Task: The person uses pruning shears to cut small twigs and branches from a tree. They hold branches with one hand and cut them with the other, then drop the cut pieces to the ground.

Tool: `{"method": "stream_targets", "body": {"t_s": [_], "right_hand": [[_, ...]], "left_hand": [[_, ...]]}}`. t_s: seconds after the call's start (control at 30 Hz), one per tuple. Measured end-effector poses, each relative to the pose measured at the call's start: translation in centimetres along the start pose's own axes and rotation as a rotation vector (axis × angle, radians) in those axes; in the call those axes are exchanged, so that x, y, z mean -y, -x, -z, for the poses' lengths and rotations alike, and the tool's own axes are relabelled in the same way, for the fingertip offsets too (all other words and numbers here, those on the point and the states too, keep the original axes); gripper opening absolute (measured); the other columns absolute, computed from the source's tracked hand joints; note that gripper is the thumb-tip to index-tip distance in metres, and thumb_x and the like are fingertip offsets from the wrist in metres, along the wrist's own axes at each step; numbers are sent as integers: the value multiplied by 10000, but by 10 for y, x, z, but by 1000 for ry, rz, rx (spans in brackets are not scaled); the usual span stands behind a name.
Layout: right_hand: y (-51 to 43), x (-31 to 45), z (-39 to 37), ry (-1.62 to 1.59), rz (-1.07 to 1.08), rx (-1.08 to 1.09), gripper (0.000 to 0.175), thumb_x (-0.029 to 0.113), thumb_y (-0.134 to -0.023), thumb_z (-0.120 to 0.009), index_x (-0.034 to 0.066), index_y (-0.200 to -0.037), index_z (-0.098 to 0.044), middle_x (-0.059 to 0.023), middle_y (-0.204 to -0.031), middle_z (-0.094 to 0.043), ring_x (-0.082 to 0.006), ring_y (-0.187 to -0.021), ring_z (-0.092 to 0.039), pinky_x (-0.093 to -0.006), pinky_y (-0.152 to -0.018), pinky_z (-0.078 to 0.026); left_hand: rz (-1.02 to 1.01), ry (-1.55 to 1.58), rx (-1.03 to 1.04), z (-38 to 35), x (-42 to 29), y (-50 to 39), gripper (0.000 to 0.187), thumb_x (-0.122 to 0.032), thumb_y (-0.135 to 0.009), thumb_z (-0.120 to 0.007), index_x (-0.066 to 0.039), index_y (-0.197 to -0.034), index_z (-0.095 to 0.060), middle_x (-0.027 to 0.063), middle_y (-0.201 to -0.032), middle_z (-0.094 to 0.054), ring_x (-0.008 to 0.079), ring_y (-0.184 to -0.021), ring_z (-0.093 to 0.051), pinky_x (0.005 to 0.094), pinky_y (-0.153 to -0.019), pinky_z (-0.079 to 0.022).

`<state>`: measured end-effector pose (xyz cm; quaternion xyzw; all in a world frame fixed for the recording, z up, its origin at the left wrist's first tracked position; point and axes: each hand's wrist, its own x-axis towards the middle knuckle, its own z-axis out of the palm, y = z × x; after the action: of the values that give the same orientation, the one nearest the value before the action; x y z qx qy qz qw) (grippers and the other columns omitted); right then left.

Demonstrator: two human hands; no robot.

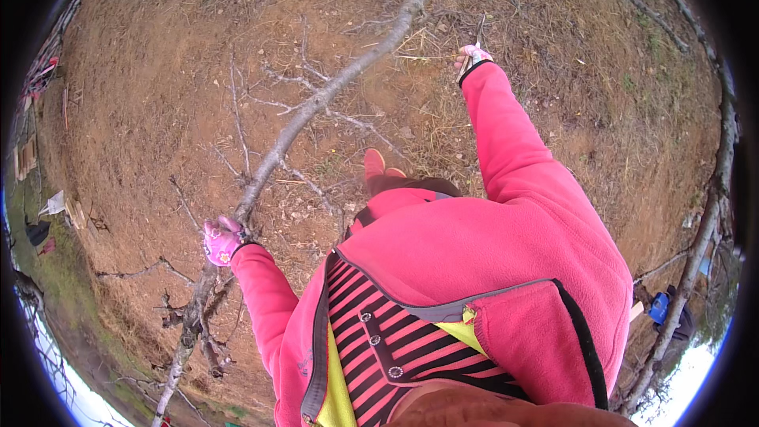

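Note:
A long grey tree branch [323, 98] slants from the top middle to the lower left, with bare side twigs along it. My left hand [224, 241], in a pink flowered glove, is closed around the branch low on the left. My right hand [472, 59] is stretched out at the upper right, in a pale pink and white glove. A thin tool with a narrow dark blade [481, 26] sticks up out of it; its handle is mostly hidden by the fingers. Dry straw-coloured stalks [422, 46] lie beside that hand; whether it holds any is unclear.
Thick, rough branch parts [188, 323] continue at the lower left. Another large limb [708, 219] curves along the right edge, near a blue object [658, 308]. Stacked wooden pieces [25, 157] lie far left. My shoes [375, 163] stand on dry, grassy ground [148, 101].

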<state>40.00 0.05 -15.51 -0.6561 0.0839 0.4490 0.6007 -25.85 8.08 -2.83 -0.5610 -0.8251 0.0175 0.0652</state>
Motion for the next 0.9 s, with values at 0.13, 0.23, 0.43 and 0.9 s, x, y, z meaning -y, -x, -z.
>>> {"method": "stream_targets", "body": {"t_s": [0.13,0.23,0.43,0.9], "right_hand": [[-37,-2,19,56,-16,-63,161,204,-823,-616,62,-898,-612,-66,-705,-595,-211,-554,-562,-344,-517,-477],[-72,-12,39,228,67,-75,263,248,-814,-664,62,-990,-606,-64,-722,-607,-198,-552,-562,-323,-509,-460],[-31,18,38,1400,172,-454,825,438,-760,-678,72,-1431,-367,-168,-1243,-605,-274,-1133,-603,-354,-919,-468],[-34,14,43,251,135,-123,260,60,-823,-634,89,-1078,-593,-70,-759,-606,-183,-570,-560,-335,-489,-455]], "left_hand": [[-27,8,-24,-4,2,-2,343,-403,-825,-601,-131,-1026,-657,83,-955,-716,307,-875,-682,424,-754,-521],[-13,-19,-14,-2,2,-1,343,-402,-821,-604,-132,-1025,-659,84,-958,-716,307,-876,-681,425,-754,-521],[7,0,8,2,-1,0,346,-399,-821,-602,-124,-1021,-665,95,-955,-717,306,-879,-683,422,-755,-521],[-41,-41,-110,-6,2,-1,322,-388,-813,-592,-115,-957,-679,122,-891,-713,341,-816,-682,448,-711,-522]]}}
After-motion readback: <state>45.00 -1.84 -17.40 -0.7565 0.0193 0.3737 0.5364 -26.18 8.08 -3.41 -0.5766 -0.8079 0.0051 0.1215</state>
